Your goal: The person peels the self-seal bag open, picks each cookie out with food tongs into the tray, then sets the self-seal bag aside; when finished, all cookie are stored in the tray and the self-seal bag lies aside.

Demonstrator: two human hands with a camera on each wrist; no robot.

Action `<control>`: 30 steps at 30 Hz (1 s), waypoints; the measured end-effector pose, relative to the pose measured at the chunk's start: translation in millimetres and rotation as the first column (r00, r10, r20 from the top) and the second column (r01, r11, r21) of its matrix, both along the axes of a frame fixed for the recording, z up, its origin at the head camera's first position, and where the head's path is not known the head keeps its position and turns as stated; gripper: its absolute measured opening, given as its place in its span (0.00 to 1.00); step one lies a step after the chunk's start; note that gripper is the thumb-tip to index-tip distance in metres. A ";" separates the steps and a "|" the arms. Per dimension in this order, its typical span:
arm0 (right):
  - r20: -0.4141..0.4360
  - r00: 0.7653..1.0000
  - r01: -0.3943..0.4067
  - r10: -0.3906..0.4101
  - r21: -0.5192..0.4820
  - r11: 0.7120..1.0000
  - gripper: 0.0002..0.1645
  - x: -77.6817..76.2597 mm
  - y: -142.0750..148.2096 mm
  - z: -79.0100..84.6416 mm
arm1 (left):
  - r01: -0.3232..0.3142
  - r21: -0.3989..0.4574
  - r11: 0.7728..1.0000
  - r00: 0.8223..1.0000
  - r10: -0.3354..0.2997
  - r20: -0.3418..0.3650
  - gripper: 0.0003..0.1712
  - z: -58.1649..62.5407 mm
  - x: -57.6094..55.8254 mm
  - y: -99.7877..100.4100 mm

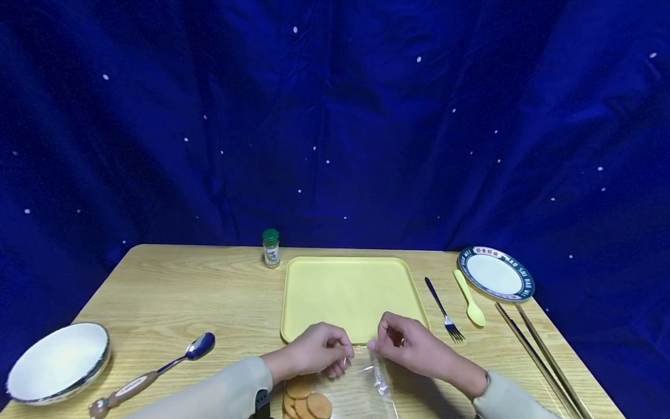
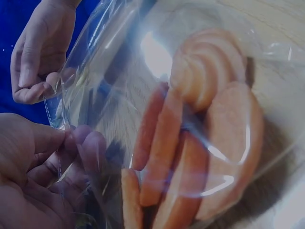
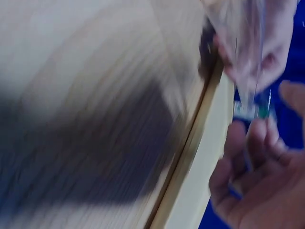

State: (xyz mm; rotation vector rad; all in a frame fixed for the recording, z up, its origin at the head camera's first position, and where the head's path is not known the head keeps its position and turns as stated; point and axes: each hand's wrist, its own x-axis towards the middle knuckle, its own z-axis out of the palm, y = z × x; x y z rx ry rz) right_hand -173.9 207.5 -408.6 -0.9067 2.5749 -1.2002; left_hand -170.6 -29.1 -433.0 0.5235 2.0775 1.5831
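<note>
A clear plastic bag (image 1: 361, 387) lies in front of me at the near edge of the tray, its top edge toward the tray. Several round, orange-brown cookies (image 2: 207, 67) sit inside, one with swirled grooves. My left hand (image 1: 321, 351) pinches the bag's top edge between thumb and fingers. Opposite it, my right hand (image 1: 413, 349) has thumb and forefinger brought together at the same edge, holding the bag's other side. In the left wrist view the film spreads between both hands, with the cookies seen through it.
Beyond the hands lies a yellow tray (image 1: 350, 297), a green-capped seasoning bottle (image 1: 271, 249) behind it. Left are a white bowl (image 1: 60, 361) and a spoon (image 1: 152, 377). Right are a fork (image 1: 444, 310), a yellow spoon (image 1: 470, 299), a plate (image 1: 496, 273) and metal tongs (image 1: 541, 361).
</note>
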 end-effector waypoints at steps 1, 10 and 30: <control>-0.015 0.999 0.030 -0.030 0.034 0.999 0.16 2.9 -3.7 1.0 | 0.002 0.000 1.000 1.000 -0.002 -0.003 0.08 0.4 0.1 -0.3; -0.071 0.964 0.267 -0.257 0.278 0.923 0.22 19.4 -24.2 8.3 | 0.010 -0.001 1.000 0.999 -0.010 -0.036 0.08 2.1 -0.2 -1.0; -0.143 0.957 0.290 -0.253 0.410 0.865 0.21 24.8 -29.1 11.2 | 0.033 -0.057 0.998 0.995 -0.038 -0.090 0.12 0.7 0.7 -12.1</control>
